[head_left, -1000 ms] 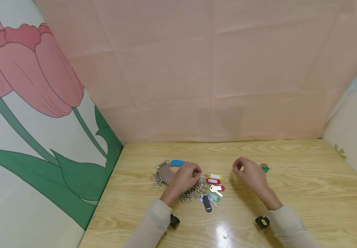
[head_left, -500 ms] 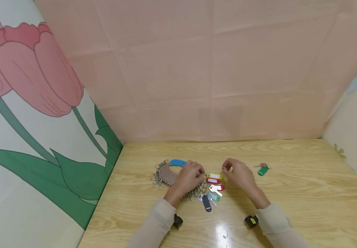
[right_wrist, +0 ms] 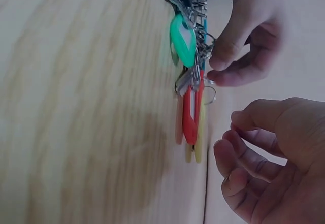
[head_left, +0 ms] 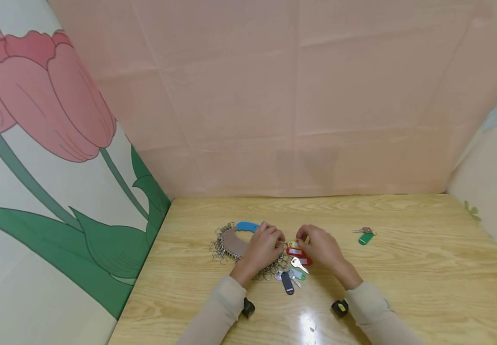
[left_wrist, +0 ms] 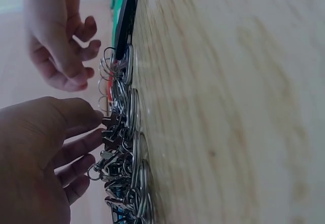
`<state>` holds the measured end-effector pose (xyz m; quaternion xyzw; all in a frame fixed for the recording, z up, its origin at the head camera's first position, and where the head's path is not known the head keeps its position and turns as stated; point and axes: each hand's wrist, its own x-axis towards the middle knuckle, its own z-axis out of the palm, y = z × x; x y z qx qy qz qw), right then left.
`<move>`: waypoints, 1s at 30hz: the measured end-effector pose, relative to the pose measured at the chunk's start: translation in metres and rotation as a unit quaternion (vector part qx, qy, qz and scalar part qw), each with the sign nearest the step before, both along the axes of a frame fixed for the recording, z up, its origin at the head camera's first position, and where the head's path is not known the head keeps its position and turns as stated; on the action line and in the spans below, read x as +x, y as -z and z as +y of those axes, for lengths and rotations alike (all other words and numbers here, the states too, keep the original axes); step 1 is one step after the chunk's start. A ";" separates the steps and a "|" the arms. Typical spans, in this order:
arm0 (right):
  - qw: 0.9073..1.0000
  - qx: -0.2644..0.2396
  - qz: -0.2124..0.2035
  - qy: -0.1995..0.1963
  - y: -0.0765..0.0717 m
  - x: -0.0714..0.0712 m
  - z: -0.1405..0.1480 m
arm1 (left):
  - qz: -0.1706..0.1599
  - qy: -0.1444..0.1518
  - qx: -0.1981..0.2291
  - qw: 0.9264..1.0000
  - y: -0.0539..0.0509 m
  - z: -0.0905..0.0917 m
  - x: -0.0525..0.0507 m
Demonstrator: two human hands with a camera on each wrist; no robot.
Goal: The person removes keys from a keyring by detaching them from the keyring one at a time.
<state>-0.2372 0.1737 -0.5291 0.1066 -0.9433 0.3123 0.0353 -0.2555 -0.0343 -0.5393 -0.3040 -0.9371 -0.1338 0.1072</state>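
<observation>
A brown crescent-shaped key holder point(head_left: 234, 242) with a blue grip point(head_left: 247, 226) lies on the table, its edge lined with metal clips and rings. My left hand point(head_left: 265, 244) is over its right end, and in the left wrist view thumb and finger pinch a small metal clip point(left_wrist: 109, 120). Facing it, my right hand point(head_left: 319, 244) hovers by a yellow key tag point(head_left: 293, 244), fingers loosely bent around nothing. Red key tags point(head_left: 294, 251), a silver key point(head_left: 300, 265), a light green tag point(head_left: 299, 273) and a dark tag point(head_left: 288, 283) fan out below the hands.
A green key tag point(head_left: 365, 238) with a key lies apart on the right of the wooden table point(head_left: 429, 268). A pink sheet point(head_left: 239, 96) hangs behind the table. On the left stands a wall with painted tulips point(head_left: 54, 105).
My right hand has moved left, away from the green key tag and close to the left hand, now partly covering the yellow tag. The left hand has shifted only slightly.
</observation>
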 end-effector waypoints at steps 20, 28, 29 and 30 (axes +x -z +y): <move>0.995 0.063 0.024 -0.070 0.005 -0.009 -0.012 | -0.050 -0.025 -0.060 0.997 0.003 0.004 -0.002; 0.994 0.078 0.028 -0.076 0.006 -0.010 -0.016 | -0.046 -0.019 -0.052 0.997 0.004 0.004 -0.002; 0.994 0.079 0.029 -0.075 0.007 -0.010 -0.016 | -0.045 -0.019 -0.050 0.998 0.004 0.004 -0.002; 0.994 0.081 0.032 -0.073 0.007 -0.010 -0.017 | -0.044 -0.018 -0.048 0.998 0.004 0.004 -0.003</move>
